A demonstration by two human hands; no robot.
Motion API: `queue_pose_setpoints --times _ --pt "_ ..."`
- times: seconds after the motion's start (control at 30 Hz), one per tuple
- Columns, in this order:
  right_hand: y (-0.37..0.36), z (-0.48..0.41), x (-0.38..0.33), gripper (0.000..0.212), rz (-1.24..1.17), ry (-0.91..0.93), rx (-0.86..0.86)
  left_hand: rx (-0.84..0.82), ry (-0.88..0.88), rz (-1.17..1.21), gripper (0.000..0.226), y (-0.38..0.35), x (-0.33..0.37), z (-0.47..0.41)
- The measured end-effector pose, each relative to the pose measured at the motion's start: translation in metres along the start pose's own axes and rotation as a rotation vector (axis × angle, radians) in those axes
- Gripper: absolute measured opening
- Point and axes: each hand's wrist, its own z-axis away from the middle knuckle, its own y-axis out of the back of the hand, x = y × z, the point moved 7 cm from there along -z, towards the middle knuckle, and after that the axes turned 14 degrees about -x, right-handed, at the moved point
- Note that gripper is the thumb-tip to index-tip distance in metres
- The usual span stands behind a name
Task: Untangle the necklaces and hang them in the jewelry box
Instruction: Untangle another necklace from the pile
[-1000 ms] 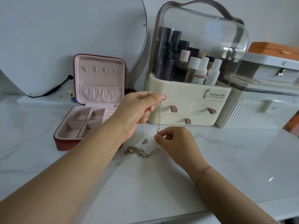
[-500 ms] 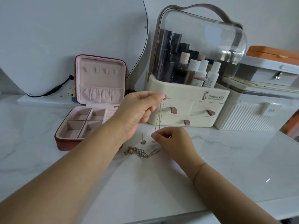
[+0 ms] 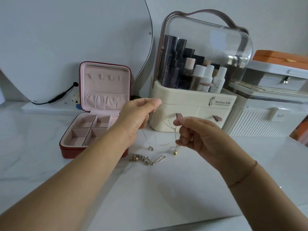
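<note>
My left hand (image 3: 135,118) pinches a thin silver chain (image 3: 164,116) between thumb and forefinger, held up above the marble top. My right hand (image 3: 198,135) pinches the same fine chain lower down; a strand with a small gold bead (image 3: 175,153) hangs from its fingers. Another strand with a small silver pendant (image 3: 150,148) dangles below my left hand. A tangled heap of necklaces (image 3: 146,159) with a pinkish bead lies on the table under both hands. The red jewelry box (image 3: 93,144) stands open at the left, its pink lid upright with several hooks (image 3: 105,77).
A cream cosmetic organiser (image 3: 191,104) with a clear dome and drawers stands right behind the hands. A white ribbed case (image 3: 266,124) and an orange-lidded box (image 3: 280,60) sit at the right. A mirror (image 3: 66,39) with a black cable leans at the back left.
My right hand has risen from the table and moved right, drawing the chain sideways away from my left hand. The gold bead end now hangs free.
</note>
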Motion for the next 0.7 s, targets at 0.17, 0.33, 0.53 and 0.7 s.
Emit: queue_pose_setpoints --times 0.17,0.33,0.53,0.7 --pt "0.008 0.001 -0.017 0.018 0.243 -0.013 0.038 -0.026 -0.005 -0.001 0.024 0.001 -0.003 -0.002" --pt "0.016 0.000 -0.020 0.017 0.333 -0.040 0.060 -0.064 -0.007 0.022 0.019 -0.002 -0.001 -0.002" --pt "0.027 0.001 -0.016 0.018 0.305 -0.058 0.080 -0.085 -0.008 0.058 0.020 -0.005 -0.002 -0.002" --pt "0.037 0.004 -0.013 0.018 0.238 -0.050 0.091 -0.097 -0.012 0.050 0.014 -0.003 -0.002 -0.003"
